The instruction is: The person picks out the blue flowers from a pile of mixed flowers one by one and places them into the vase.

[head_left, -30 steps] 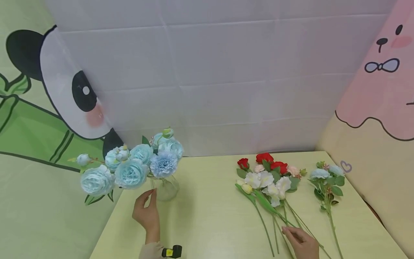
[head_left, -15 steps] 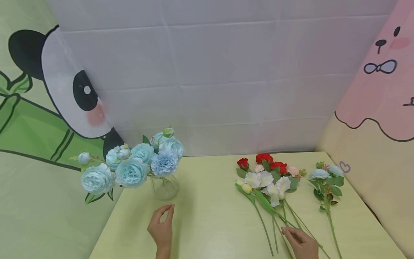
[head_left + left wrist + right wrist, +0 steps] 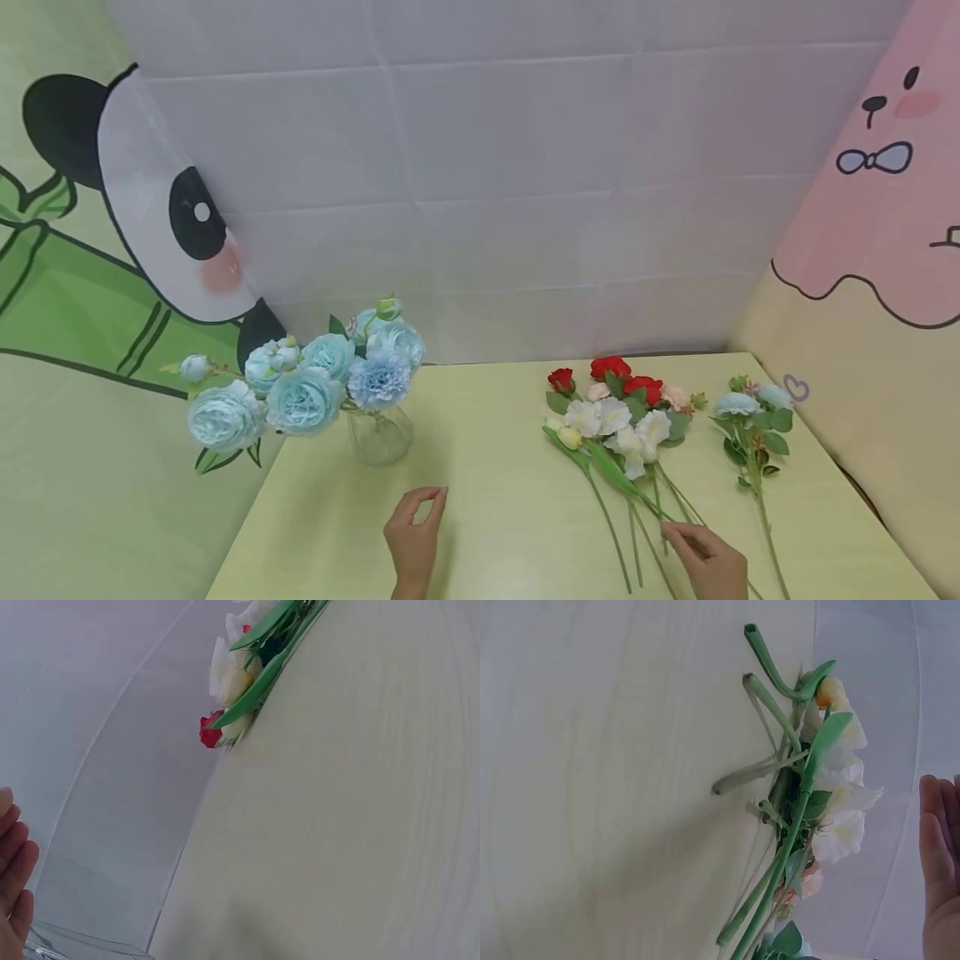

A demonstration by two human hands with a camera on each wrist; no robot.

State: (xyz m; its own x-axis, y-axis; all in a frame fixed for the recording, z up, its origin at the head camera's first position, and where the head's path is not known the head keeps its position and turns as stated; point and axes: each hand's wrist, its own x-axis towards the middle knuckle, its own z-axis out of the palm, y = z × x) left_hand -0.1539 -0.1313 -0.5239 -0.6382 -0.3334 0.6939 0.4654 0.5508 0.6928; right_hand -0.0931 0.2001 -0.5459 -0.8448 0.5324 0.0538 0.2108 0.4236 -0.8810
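My left hand (image 3: 416,537) is over the table in front of the glass vase (image 3: 380,437), its thumb and fingertips close together with nothing between them. Light-blue flowers (image 3: 303,400) stand in the vase and lean far left, with a bluish pompom bloom (image 3: 380,379) at the front. In the head view my right hand (image 3: 708,558) overlaps the stem of a pale yellow tulip (image 3: 569,438). The right wrist view shows fingers (image 3: 937,825) apart from the stems, and no flower in them. White flowers (image 3: 840,832) lie beside the tulip.
Red roses (image 3: 611,367) and pink blooms (image 3: 677,397) lie behind the white flowers. A separate light-blue flower stem (image 3: 759,483) lies near the table's right edge. A pale cloth wall (image 3: 517,208) rises behind the table (image 3: 480,433), with printed cloths at both sides.
My left hand has drawn away from the vase, moving right and nearer the table's front. The flowers in the vase stay put. My right hand has barely shifted.
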